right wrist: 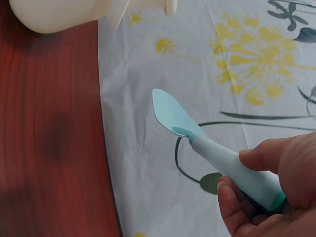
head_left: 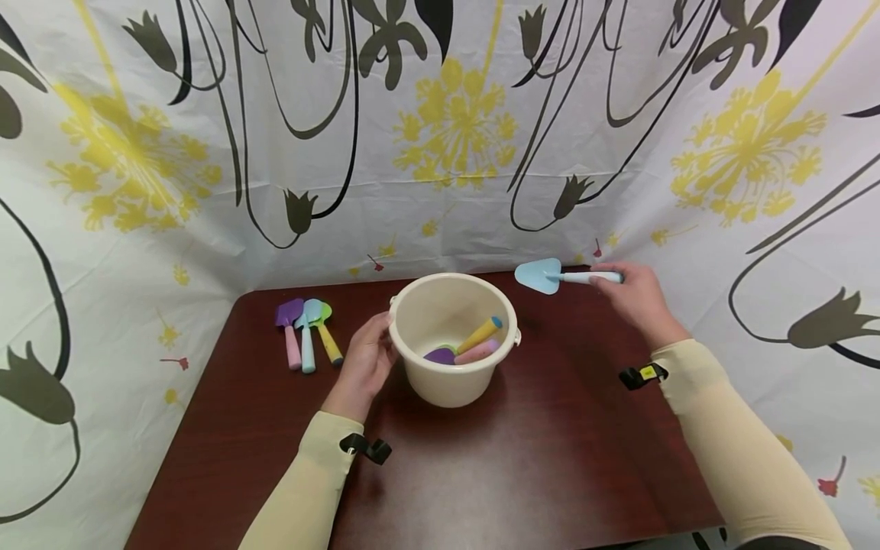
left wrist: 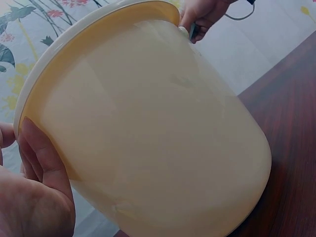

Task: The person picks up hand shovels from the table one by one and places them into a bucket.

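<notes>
A cream plastic bucket (head_left: 450,336) (left wrist: 148,128) stands mid-table on the dark red table (head_left: 522,458). Inside it lie a purple scoop with a pink handle (head_left: 474,352) and a yellow-handled tool (head_left: 479,334). My left hand (head_left: 367,359) (left wrist: 34,187) rests against the bucket's left side, fingers laid along its wall. My right hand (head_left: 635,294) (right wrist: 276,192) grips the white handle of a light blue toy trowel (head_left: 550,275) (right wrist: 197,143), held in the air to the right of the bucket, blade pointing toward it.
Three toy garden tools (head_left: 307,328), purple, blue and green-yellow, lie side by side at the table's back left. A floral curtain (head_left: 454,130) surrounds the table on three sides. The bucket's bottom corner (right wrist: 64,15) shows in the right wrist view.
</notes>
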`<state>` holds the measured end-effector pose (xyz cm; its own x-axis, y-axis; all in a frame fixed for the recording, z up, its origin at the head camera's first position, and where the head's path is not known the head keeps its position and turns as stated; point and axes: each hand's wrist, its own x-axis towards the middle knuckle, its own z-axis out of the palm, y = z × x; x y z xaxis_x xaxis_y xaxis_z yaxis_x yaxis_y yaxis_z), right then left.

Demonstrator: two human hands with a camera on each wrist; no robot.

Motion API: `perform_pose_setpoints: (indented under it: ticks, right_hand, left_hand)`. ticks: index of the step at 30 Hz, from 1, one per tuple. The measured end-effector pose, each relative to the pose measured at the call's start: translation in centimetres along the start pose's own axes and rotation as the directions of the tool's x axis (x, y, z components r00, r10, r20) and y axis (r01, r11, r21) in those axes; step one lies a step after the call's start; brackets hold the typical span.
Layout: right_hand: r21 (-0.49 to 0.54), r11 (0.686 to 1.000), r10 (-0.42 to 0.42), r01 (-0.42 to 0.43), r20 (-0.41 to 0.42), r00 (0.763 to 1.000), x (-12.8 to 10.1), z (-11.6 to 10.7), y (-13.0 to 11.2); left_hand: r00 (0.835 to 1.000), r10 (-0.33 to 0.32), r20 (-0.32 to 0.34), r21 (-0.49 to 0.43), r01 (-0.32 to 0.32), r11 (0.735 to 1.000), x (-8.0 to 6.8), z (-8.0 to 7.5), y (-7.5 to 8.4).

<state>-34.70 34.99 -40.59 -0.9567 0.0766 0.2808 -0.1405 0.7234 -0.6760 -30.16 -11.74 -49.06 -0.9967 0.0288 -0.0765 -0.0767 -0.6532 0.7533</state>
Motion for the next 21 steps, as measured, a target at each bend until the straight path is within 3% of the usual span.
perform_pose_setpoints:
  ticks: [21]
  right_hand:
    - [0.018, 0.999, -0.048, 0.049, -0.026, 0.999, -1.1, -0.8, -4.8]
  left_hand:
    - [1.0, -0.001, 0.01, 0.017, 0.001, 1.0, -0.1, -0.1, 0.0]
